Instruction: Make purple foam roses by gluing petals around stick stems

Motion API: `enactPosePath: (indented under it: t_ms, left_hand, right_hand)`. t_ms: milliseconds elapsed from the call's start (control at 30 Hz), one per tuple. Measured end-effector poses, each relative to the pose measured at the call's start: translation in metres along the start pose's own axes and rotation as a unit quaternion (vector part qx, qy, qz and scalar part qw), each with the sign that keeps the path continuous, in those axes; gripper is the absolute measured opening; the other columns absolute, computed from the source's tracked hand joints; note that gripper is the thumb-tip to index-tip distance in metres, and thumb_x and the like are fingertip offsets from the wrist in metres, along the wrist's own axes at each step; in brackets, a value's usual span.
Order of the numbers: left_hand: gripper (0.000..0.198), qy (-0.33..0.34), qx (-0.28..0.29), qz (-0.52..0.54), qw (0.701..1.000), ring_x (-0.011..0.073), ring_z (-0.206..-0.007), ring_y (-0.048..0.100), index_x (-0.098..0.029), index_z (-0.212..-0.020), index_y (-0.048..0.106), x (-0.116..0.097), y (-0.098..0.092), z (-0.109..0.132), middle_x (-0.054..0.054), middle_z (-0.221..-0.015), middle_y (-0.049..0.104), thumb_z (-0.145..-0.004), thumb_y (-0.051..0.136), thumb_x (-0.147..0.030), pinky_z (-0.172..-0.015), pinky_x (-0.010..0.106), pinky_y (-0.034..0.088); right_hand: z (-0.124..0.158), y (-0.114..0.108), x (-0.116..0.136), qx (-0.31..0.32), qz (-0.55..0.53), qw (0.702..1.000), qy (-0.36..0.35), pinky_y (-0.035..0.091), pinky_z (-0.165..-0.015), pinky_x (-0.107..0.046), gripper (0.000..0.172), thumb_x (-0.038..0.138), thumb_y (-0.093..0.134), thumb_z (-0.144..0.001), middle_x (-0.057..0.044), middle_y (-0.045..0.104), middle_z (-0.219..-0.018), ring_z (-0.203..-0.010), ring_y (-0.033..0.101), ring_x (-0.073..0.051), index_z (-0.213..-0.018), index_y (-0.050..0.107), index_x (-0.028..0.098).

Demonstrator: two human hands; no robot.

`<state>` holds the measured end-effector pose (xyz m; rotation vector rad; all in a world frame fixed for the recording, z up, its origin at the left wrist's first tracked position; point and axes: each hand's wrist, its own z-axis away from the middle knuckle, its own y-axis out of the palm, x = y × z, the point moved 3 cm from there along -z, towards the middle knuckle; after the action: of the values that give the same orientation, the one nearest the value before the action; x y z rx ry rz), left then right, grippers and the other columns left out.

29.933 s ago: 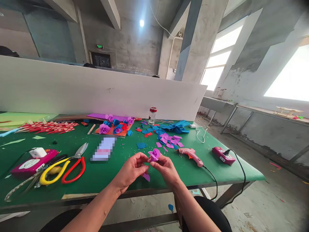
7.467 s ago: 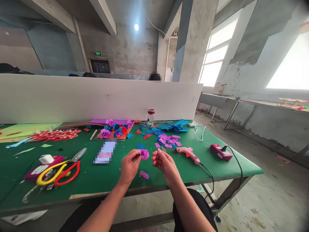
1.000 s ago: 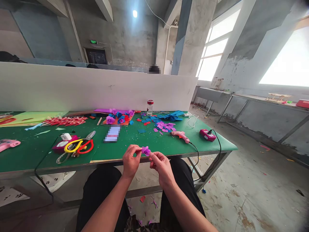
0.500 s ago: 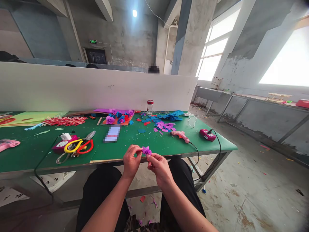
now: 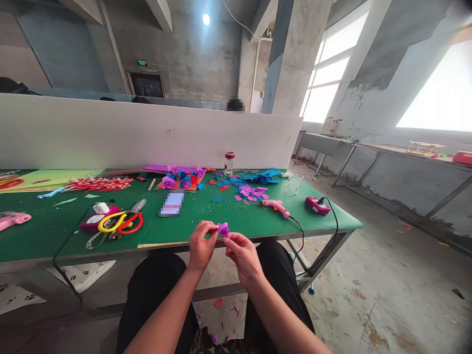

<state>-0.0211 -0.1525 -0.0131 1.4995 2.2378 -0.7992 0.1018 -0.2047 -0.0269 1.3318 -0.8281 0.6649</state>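
A small purple paper flower (image 5: 223, 229) is held between my two hands, just above the front edge of the green table (image 5: 206, 209). My left hand (image 5: 202, 246) pinches its left side between thumb and forefinger. From the lower right, my right hand (image 5: 241, 255) grips it with thumb and fingertips. Beyond the hands lie loose purple paper petals (image 5: 252, 191). A pink glue gun (image 5: 276, 206) rests to their right, its cord hanging over the edge. Finished paper flowers (image 5: 168, 182) in purple, blue and red sit on orange paper farther back.
Scissors with yellow and red handles (image 5: 120, 223) lie at the left by a magenta power box (image 5: 96, 220). Another magenta box (image 5: 317, 206) stands at the right. A red-lidded jar (image 5: 229, 163) stands before the white partition (image 5: 147, 132). A blurred phone-like rectangle (image 5: 171, 203) lies mid-table.
The purple flower has turned slightly between my fingers, its petals now facing a little differently. Both hands stay in nearly the same place.
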Motion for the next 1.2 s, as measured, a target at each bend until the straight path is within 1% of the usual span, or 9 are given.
enactPosePath:
  t_ms: [100, 233, 367, 533, 667, 800, 1033, 1133, 1200]
  left_hand:
    - [0.011, 0.005, -0.001, -0.009, 1.0, 0.0132, -0.073, 0.059, -0.021, -0.073, 0.062, 0.001, -0.001, -0.001, 0.002, -0.079, 0.062, -0.082, 0.059, -0.014, -0.064, 0.024, 0.05]
    - [0.01, 0.009, -0.007, -0.006, 1.0, 0.0137, -0.074, 0.059, -0.021, -0.075, 0.062, 0.002, -0.002, -0.002, 0.003, -0.08, 0.062, -0.083, 0.06, -0.018, -0.065, 0.024, 0.05]
    - [0.01, 0.006, -0.006, -0.005, 1.0, 0.0135, -0.073, 0.059, -0.021, -0.074, 0.062, 0.002, -0.001, -0.001, 0.003, -0.079, 0.062, -0.084, 0.059, -0.019, -0.066, 0.024, 0.05]
    - [0.011, -0.014, 0.005, 0.001, 1.0, 0.0138, -0.074, 0.06, -0.021, -0.073, 0.062, 0.0, -0.001, -0.003, 0.002, -0.079, 0.063, -0.084, 0.059, -0.021, -0.065, 0.024, 0.05]
    - [0.011, -0.031, 0.009, 0.031, 0.999, 0.0131, -0.071, 0.059, -0.021, -0.073, 0.064, 0.0, -0.001, -0.016, 0.001, -0.078, 0.062, -0.083, 0.063, -0.026, -0.065, 0.024, 0.051]
    - [0.015, -0.038, 0.013, 0.043, 0.998, 0.0125, -0.07, 0.059, -0.021, -0.07, 0.064, 0.003, 0.005, -0.039, 0.001, -0.078, 0.063, -0.082, 0.065, -0.031, -0.063, 0.023, 0.051]
    - [0.027, -0.027, 0.054, 0.076, 0.995, 0.0121, -0.064, 0.056, -0.02, -0.064, 0.058, 0.009, 0.033, -0.083, -0.001, -0.071, 0.06, -0.082, 0.062, -0.04, -0.058, 0.022, 0.048]
    - [0.026, -0.02, 0.066, 0.078, 0.995, 0.0124, -0.064, 0.056, -0.02, -0.064, 0.058, 0.016, 0.045, -0.094, 0.0, -0.071, 0.06, -0.082, 0.062, -0.039, -0.058, 0.022, 0.047]
    - [0.024, -0.016, 0.065, 0.068, 0.995, 0.0124, -0.064, 0.056, -0.02, -0.065, 0.058, 0.023, 0.05, -0.097, 0.0, -0.071, 0.06, -0.083, 0.061, -0.037, -0.059, 0.022, 0.047]
  right_hand:
    - [0.001, -0.002, 0.006, -0.004, 0.055, 0.997, -0.046, 0.037, -0.055, -0.023, 0.024, 0.036, 0.08, -0.064, 0.002, 0.059, -0.07, -0.055, 0.044, -0.008, -0.078, 0.07, 0.019]
    - [0.005, -0.002, 0.019, -0.027, 0.137, 0.982, -0.128, 0.037, -0.057, -0.024, 0.028, 0.04, 0.077, -0.067, -0.001, 0.063, -0.076, -0.062, 0.048, -0.011, -0.081, 0.067, 0.018]
    - [0.008, 0.0, 0.024, -0.056, 0.175, 0.973, -0.14, 0.037, -0.056, -0.024, 0.032, 0.045, 0.073, -0.07, -0.001, 0.061, -0.071, -0.06, 0.045, -0.011, -0.078, 0.067, 0.016]
    - [-0.001, -0.003, 0.032, -0.058, 0.143, 0.977, -0.149, 0.037, -0.058, -0.024, 0.029, 0.045, 0.069, -0.073, -0.001, 0.06, -0.07, -0.059, 0.045, -0.011, -0.078, 0.066, 0.017]
    - [-0.018, -0.007, 0.048, -0.063, 0.126, 0.975, -0.171, 0.037, -0.057, -0.025, 0.028, 0.046, 0.07, -0.073, 0.0, 0.061, -0.071, -0.058, 0.046, -0.011, -0.076, 0.065, 0.018]
    - [-0.038, -0.001, 0.058, -0.011, 0.134, 0.976, -0.171, 0.038, -0.061, -0.025, 0.026, 0.044, 0.071, -0.073, 0.0, 0.06, -0.066, -0.059, 0.047, -0.011, -0.071, 0.067, 0.018]
    - [-0.096, 0.009, 0.07, 0.02, 0.116, 0.977, -0.179, 0.039, -0.058, -0.024, 0.037, 0.053, 0.066, -0.076, 0.0, 0.059, -0.06, -0.055, 0.048, -0.011, -0.069, 0.068, 0.017]
    - [-0.119, 0.006, 0.074, 0.018, 0.122, 0.973, -0.198, 0.04, -0.058, -0.025, 0.039, 0.056, 0.064, -0.075, -0.001, 0.061, -0.063, -0.055, 0.049, -0.011, -0.073, 0.068, 0.018]
    - [-0.127, 0.0, 0.077, 0.006, 0.134, 0.968, -0.213, 0.041, -0.058, -0.024, 0.038, 0.056, 0.064, -0.075, -0.001, 0.062, -0.065, -0.057, 0.05, -0.012, -0.072, 0.067, 0.018]
